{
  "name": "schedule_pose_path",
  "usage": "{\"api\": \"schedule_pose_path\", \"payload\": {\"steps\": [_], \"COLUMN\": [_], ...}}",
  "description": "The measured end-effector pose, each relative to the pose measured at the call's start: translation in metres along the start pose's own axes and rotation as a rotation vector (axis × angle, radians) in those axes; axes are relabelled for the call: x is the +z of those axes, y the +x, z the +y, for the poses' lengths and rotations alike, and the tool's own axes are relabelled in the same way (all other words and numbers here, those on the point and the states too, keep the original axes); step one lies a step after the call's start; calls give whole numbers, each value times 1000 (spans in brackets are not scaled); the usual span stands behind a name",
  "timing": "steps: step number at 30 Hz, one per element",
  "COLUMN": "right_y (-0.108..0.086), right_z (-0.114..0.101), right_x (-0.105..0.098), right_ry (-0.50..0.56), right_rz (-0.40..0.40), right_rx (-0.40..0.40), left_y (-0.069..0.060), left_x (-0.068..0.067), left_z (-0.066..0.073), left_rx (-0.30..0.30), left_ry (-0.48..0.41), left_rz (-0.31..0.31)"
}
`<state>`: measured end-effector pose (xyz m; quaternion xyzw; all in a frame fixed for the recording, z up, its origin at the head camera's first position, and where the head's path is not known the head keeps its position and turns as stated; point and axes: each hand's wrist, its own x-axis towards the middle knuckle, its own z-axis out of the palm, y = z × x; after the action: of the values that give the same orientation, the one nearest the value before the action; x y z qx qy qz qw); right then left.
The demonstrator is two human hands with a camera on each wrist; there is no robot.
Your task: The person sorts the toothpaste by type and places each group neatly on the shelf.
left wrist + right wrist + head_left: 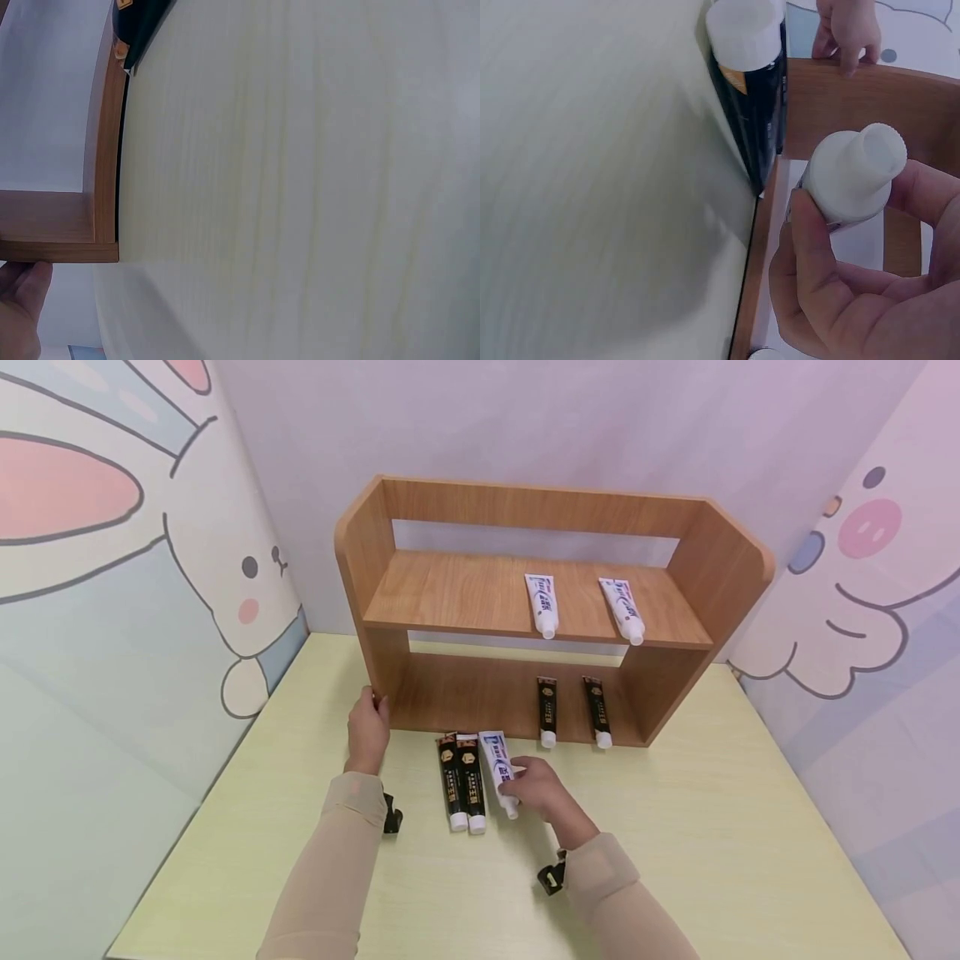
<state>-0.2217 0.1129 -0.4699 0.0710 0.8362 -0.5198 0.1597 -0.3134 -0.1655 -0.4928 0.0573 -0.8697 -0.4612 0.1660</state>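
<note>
My right hand [534,787] pinches a white toothpaste tube [497,768] between thumb and fingers. Its white cap [877,156] faces the camera in the right wrist view, raised off the table. Just left of it, two black toothpaste tubes [460,783] lie side by side, caps towards me. My left hand [367,731] grips the front edge of the left side panel of a wooden shelf [360,568], low down near the table. Only part of this hand [22,311] shows in the left wrist view, against the panel's outer side.
Two white toothpaste tubes [543,604] lie apart on the upper board [450,589], right of its middle. Two black toothpaste tubes [547,710] lie on the lower board [465,689]. Cartoon-printed walls [150,693] flank the pale yellow table [720,827].
</note>
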Motion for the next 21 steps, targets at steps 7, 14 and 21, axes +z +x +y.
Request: {"api": "schedule_pose_path", "payload": {"steps": [7,14,21], "right_y": [-6,-12,-16], "right_z": [-12,-27,-38], "right_x": [-4,-6,-9], "right_ry": [13,44,98], "right_rz": [12,19,23], "right_rx": [-33,-52,-81], "left_y": [1,1,1], "left_x": [0,0,0], "left_z": [0,1,0], "left_rx": [5,5,6], "left_ry": [8,13,12], "left_rz": [-3,-6,-3]}}
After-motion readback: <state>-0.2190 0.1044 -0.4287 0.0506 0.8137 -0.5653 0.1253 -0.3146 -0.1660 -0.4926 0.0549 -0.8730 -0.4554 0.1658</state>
